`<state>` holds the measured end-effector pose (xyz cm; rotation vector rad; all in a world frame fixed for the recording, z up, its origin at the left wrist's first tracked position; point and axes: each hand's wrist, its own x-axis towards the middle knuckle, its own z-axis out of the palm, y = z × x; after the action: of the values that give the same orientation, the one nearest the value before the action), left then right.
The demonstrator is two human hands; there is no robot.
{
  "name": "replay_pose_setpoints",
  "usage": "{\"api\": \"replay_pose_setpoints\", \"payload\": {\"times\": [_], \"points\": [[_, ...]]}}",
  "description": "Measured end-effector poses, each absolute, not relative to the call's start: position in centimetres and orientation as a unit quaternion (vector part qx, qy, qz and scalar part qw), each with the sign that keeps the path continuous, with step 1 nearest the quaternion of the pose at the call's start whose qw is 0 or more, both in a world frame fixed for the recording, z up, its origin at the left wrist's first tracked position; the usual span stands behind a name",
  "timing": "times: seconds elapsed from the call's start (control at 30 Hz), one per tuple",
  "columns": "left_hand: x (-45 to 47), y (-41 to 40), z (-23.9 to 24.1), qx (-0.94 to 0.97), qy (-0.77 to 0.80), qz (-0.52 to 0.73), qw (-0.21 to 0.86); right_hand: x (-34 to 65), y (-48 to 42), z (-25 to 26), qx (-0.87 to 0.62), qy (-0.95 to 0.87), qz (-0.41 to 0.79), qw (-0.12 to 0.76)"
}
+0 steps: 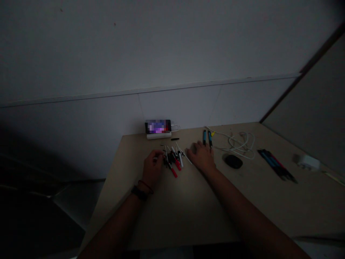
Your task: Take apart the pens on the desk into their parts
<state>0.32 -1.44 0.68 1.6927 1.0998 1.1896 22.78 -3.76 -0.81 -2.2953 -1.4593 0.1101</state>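
On the pale surface (pixel 185 212), a loose pile of pens and markers (pixel 177 163) lies between the two hands, a little toward the far side. In this pile there are some red parts, which point to the near side, a white marker (pixel 180 159) and several dark pieces. A thin white stick (pixel 189 160) lies slantwise at the right edge of the pile.

The left hand (pixel 153 163) is at the left of the pile, with its fingers bent and close to the pens. The light is weak here, so I cannot tell whether its grip is grasping a small piece or only touching it. A dark wristband (pixel 139 193) and a red cord (pixel 146 186) are around this wrist.

The right hand (pixel 202 155) is palm down at the right of the pile. Its grip is released, with the thumb apart from the fingers, and its fingertips are just beside the near ends of two blue pens (pixel 204 136).

At the far left, a phone (pixel 158 126) is tilted up on a white base (pixel 159 136), and a short black piece (pixel 175 139) lies near it. To the right there are a black mouse (pixel 233 161), a white cable (pixel 252 145) in loops, a row of blue, red and dark pens (pixel 275 163), and a white adapter (pixel 309 162).
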Motion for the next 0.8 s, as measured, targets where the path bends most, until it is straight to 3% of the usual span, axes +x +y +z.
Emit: {"api": "replay_pose_setpoints", "payload": {"times": [0.23, 0.53, 0.8], "points": [[0.29, -1.35, 0.58, 0.671, 0.431, 0.461, 0.389, 22.96, -3.43, -0.78, -0.810, -0.534, 0.035, 0.239], [0.28, -1.45, 0.66, 0.666, 0.433, 0.455, 0.402, 22.75, -3.54, -1.01, -0.814, -0.536, 0.054, 0.215], [0.40, -1.44, 0.65, 0.663, 0.422, 0.458, 0.415, 22.51, -3.26, -0.91, -0.775, -0.554, 0.070, 0.297]]}}
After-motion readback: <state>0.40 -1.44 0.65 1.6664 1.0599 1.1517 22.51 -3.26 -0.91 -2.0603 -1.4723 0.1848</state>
